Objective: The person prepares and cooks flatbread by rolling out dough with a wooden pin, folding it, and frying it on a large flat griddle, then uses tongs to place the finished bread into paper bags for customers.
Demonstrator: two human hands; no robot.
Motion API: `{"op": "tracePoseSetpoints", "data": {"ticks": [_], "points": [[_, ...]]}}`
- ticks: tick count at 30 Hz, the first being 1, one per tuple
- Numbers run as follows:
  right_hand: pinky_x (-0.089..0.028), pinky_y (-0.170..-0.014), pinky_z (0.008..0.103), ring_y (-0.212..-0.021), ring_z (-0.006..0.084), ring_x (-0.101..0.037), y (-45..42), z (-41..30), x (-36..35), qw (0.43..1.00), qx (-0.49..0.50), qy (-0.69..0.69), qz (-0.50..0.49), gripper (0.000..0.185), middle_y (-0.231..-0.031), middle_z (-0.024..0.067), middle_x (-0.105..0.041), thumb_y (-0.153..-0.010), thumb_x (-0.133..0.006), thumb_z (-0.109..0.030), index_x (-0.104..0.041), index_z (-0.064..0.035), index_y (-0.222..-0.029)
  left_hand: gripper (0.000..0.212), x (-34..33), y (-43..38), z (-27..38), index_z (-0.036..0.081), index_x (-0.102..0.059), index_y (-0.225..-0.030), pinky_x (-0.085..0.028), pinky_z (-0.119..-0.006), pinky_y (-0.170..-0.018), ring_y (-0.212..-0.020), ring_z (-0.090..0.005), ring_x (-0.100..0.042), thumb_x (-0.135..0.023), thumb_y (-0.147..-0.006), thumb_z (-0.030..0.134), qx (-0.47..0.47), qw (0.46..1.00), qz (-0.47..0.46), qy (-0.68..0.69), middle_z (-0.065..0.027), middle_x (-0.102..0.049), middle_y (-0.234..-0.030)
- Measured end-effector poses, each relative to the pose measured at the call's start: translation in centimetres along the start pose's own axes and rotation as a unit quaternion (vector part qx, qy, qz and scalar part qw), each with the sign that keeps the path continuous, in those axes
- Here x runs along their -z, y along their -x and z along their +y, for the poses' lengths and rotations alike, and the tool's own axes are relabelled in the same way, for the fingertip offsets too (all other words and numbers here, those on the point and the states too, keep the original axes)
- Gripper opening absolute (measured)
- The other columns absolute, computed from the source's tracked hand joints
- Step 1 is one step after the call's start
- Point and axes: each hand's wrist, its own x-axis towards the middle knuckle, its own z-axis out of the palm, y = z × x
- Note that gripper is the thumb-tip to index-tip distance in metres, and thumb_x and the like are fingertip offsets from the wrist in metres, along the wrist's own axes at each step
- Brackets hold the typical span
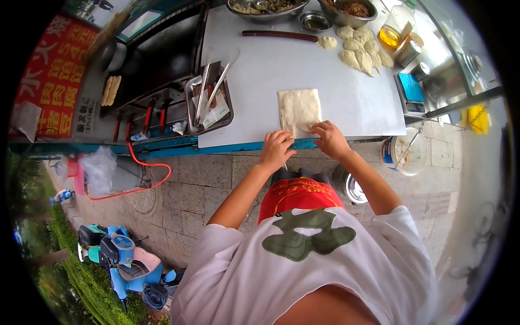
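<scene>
A flat, roughly square sheet of dough (300,109) lies on the pale metal worktop near its front edge. My left hand (277,149) touches the sheet's lower left corner, where a strip of dough is drawn towards me under the fingers. At the lower right corner the fingertips of my right hand (330,139) rest on the dough edge. Further back, a dark wooden stick (280,35) lies with its right end against a small dough lump (326,42). A heap of dough pieces (361,48) sits at the back right. Whether either hand pinches the dough is partly hidden by the fingers.
A metal tray (230,118) with tongs (217,87) stands left, beside a black griddle (162,53). Bowls of filling (268,17) stand at the back. An oil bottle (396,28) and a scale (411,91) are right. A bucket (404,151) hangs or stands beyond the front edge.
</scene>
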Motion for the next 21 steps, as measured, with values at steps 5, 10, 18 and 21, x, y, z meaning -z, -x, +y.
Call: {"op": "tracePoseSetpoints", "data": {"ticks": [5, 10, 18, 21], "points": [[-0.06, -0.083, 0.0391, -0.089, 0.0295, -0.072, -3.1, 0.2, 2.4, 0.979, -0.157, -0.117, -0.051, 0.022, -0.097, 0.0114, -0.075, -0.082, -0.085, -0.013, -0.076, -0.0052, -0.101, 0.022, 2.3, -3.1, 0.3, 0.005, -0.078, -0.097, -0.046, -0.043, -0.095, -0.108, -0.0287, -0.062, -0.081, -0.088, 0.025, 0.01, 0.998, -0.038, 0.046, -0.0061, -0.071, -0.118], [-0.059, -0.081, 0.0403, -0.089, 0.0299, -0.073, -9.3, 3.8, 4.0, 0.909, -0.303, -0.152, -0.244, 0.023, -0.094, 0.0105, -0.077, -0.083, -0.086, -0.022, -0.078, -0.0075, -0.098, 0.027, 2.6, -11.4, -4.9, 0.007, -0.073, -0.103, -0.049, -0.044, -0.097, -0.108, -0.0346, -0.062, -0.082, -0.088, 0.027, 0.084, 0.995, -0.034, 0.039, -0.0107, -0.071, -0.114], [-0.056, -0.093, 0.0434, -0.108, 0.0371, -0.067, -14.2, 9.0, 0.7, 0.952, -0.299, -0.062, -0.038, 0.057, -0.112, 0.0181, -0.071, -0.077, -0.092, -0.03, -0.067, -0.0003, -0.118, 0.068, 1.4, -20.0, -10.3, 0.004, -0.062, -0.125, -0.05, -0.049, -0.1, -0.116, -0.0346, -0.065, -0.092, -0.077, 0.04, 0.151, 0.967, -0.205, 0.016, -0.0165, -0.071, -0.116], [-0.056, -0.089, 0.0419, -0.103, 0.0343, -0.069, -14.8, 8.9, 1.2, 0.923, -0.349, -0.097, -0.132, 0.057, -0.108, 0.0174, -0.072, -0.07, -0.096, -0.031, -0.069, -0.0019, -0.111, 0.068, 1.4, -21.9, -9.9, 0.007, -0.069, -0.116, -0.048, -0.049, -0.104, -0.113, -0.0339, -0.069, -0.096, -0.069, 0.047, 0.212, 0.921, -0.324, -0.032, -0.0126, -0.074, -0.118]]}}
